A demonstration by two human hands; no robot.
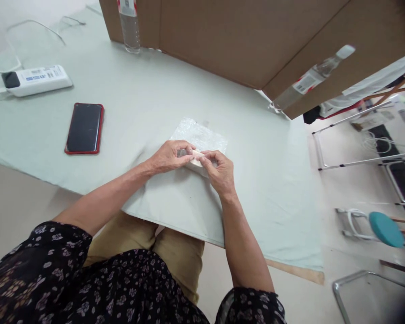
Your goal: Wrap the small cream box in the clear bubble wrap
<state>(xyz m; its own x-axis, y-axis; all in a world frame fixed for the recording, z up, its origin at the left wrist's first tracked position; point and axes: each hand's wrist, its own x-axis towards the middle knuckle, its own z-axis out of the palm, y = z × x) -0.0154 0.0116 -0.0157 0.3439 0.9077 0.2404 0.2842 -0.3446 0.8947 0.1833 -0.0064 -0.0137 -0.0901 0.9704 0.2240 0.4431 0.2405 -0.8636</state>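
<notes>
In the head view, my left hand (174, 155) and my right hand (219, 168) meet over the middle of the table. Between their fingertips is a small pale strip (197, 155), pinched at each end by thumb and fingers. What kind of thing it is cannot be made out. Just beyond my fingers lies a clear, crinkled sheet of bubble wrap (199, 132), flat on the cloth. My hands cover its near edge.
Left on the pale green tablecloth (256, 189) lie a red-cased phone (84, 128) and a white device (42, 81) with cables. A cardboard panel (216, 40) stands behind, with two bottles (131, 29) (308, 81) against it. A teal stool (386, 229) stands right.
</notes>
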